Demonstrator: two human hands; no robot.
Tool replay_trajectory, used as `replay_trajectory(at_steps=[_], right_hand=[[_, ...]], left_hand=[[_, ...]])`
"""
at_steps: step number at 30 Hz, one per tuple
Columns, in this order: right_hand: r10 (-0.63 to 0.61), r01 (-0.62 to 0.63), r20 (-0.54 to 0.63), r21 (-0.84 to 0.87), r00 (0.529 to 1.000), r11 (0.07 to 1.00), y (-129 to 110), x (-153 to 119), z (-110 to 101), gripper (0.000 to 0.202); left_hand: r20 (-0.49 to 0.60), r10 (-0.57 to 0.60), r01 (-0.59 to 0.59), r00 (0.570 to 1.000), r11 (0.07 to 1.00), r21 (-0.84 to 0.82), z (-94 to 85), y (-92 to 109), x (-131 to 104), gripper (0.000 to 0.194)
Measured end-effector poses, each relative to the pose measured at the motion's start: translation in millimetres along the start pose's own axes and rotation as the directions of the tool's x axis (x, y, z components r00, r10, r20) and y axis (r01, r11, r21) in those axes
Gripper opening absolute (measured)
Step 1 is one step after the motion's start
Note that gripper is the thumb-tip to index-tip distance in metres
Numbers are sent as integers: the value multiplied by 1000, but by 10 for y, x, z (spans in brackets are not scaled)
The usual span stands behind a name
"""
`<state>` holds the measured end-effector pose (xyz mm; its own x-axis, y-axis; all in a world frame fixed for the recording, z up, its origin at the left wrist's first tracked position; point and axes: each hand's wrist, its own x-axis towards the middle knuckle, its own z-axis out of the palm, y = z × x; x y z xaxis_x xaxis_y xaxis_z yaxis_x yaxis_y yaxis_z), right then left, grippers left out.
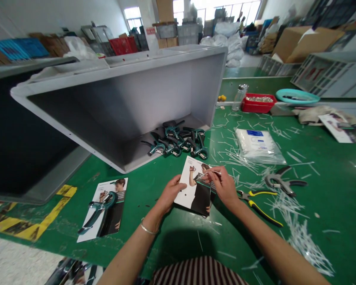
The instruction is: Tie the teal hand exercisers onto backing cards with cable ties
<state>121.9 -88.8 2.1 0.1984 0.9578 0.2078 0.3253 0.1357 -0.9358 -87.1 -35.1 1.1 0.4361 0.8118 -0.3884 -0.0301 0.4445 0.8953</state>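
Observation:
My left hand [169, 194] holds the left edge of a printed card [187, 192], thumb on its face. The card is tilted up over the green table. At its upper right side, my right hand [222, 184] has its fingers pinched together; what they hold is too small to make out. Behind the card, several teal and black hand grips [173, 140] lie in a heap at the mouth of a grey bin [166, 91] tipped on its side. To the left, another card [120, 211] lies flat with a teal hand grip [99, 209] on it.
Yellow-handled pliers [259, 204] and a grey hand grip [281, 182] lie to the right among scattered white strips [304, 241]. Farther back are a clear plastic packet [258, 146], a red tray [258, 106], a glass bottle [239, 98] and a turquoise plate [296, 96].

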Motion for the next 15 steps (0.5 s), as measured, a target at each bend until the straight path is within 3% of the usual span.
replay_trajectory(at_steps=[8, 15], right_hand=[[17, -16, -35, 13, 999, 1000, 10, -24, 93, 23], [-39, 40, -30, 42, 999, 998, 95, -70, 196, 18]], left_hand=[[-13, -27, 28, 1000, 1000, 14, -57, 46, -2, 49], [-33, -34, 35, 999, 998, 53, -118, 66, -6, 53]])
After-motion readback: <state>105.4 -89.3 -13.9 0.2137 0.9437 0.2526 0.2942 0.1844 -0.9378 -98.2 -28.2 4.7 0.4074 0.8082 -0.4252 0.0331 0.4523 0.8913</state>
